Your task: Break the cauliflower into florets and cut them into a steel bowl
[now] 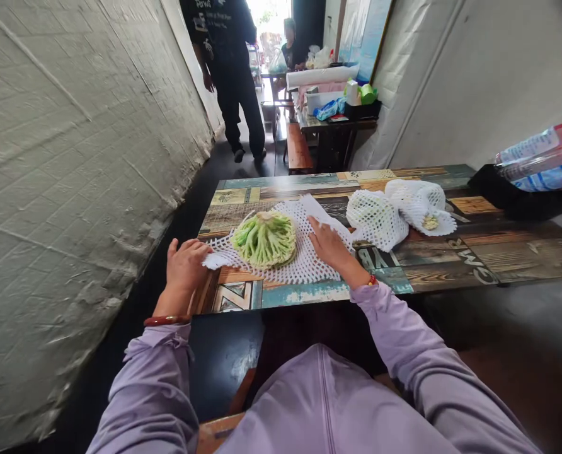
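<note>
A green cauliflower (264,239) lies stem-up on a flattened white foam net (304,265) on the patterned wooden table (451,258). My left hand (184,265) is closed, pinching the net's near-left corner at the table edge. My right hand (327,243) lies on the net to the right of the cauliflower, fingers pressed on a white sheet at the net's far edge. Two more vegetables wrapped in white foam net (376,218) (423,203) lie further right on the table.
A black tray (512,195) holding a plastic packet (545,161) sits at the far right. A white brick wall runs along the left. Beyond the table stand a bench (298,148), a cluttered second table (338,113), a standing person (229,69) and a seated person (292,49).
</note>
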{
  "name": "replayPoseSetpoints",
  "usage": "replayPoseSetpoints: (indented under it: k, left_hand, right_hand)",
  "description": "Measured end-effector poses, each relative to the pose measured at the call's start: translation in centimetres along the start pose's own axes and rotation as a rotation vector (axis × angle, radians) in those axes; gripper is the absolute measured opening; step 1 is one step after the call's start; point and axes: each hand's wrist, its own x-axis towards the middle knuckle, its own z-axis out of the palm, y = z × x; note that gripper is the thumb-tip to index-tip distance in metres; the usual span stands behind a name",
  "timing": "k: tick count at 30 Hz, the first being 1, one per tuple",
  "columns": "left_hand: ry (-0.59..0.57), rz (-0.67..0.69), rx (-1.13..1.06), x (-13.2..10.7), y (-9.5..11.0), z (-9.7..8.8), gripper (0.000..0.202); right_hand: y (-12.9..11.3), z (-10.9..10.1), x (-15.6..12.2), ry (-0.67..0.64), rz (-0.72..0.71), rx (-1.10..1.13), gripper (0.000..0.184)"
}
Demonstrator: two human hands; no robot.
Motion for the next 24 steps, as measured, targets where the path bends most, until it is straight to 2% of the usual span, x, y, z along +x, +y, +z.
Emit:
replayPoseSetpoints:
  k: [2,3,5,6,8,9,10,11,13,15,16,17,19,24]
  left_hand:
    - [-0.099,-0.004,-0.046,-0.7,-0.4,0.3,0.031]
    - [-0.105,-0.010,-0.076,-1.0,-0.4,0.1,0.036]
    - [0.006,-0.040,-0.145,-1.3,0.6,-1.0,0.046]
    - [0.114,-0.063,-0.186,-1.4,1.6,-1.8,0.047]
    - [0.334,-0.072,-0.315,-1.2,5.1,-3.5,0.047]
    - [0.386,-0.016,-0.385,-1.1,7.4,-4.2,0.046]
    - [0.391,0.069,-0.457,-1.0,10.1,-4.6,0.045]
    - [0.369,0.164,-0.528,-0.8,12.8,-4.8,0.044]
    - [0.208,0.419,-0.612,-0.6,18.1,-4.3,0.047]
    - [0.056,0.593,-0.588,-0.5,22.0,-2.8,0.048]
    - [0.022,0.608,-0.555,-0.5,23.1,-1.9,0.047]
    - [0.010,0.579,-0.516,-0.5,23.6,-1.0,0.046]
    - [0.017,0.486,-0.448,-0.4,23.3,0.6,0.045]
    - [0.024,0.393,-0.359,0.3,19.7,2.7,0.043]
  right_hand:
    - [2.2,1.3,0.0,-0.084,0.103,-0.098,0.052]
    - [3.0,1.9,-0.1,-0.111,0.128,-0.131,0.052]
    - [4.2,2.5,-0.4,-0.127,0.144,-0.167,0.051]
    - [4.4,2.7,-0.5,-0.122,0.144,-0.175,0.051]
    - [4.5,2.8,-0.6,-0.102,0.138,-0.174,0.050]
    - [4.4,2.8,-0.6,-0.091,0.133,-0.168,0.050]
    - [4.4,2.8,-0.7,-0.079,0.129,-0.159,0.049]
    - [4.4,2.8,-0.7,-0.066,0.125,-0.148,0.049]
    - [4.5,2.7,-0.8,-0.041,0.113,-0.124,0.047]
    - [4.8,2.6,-0.9,-0.021,0.096,-0.101,0.045]
    - [5.0,2.5,-1.0,-0.011,0.089,-0.093,0.044]
    - [5.1,2.4,-1.0,-0.001,0.086,-0.085,0.043]
    - [5.4,2.4,-1.1,0.012,0.090,-0.073,0.042]
    - [5.3,2.6,-1.2,-0.005,0.084,-0.073,0.045]
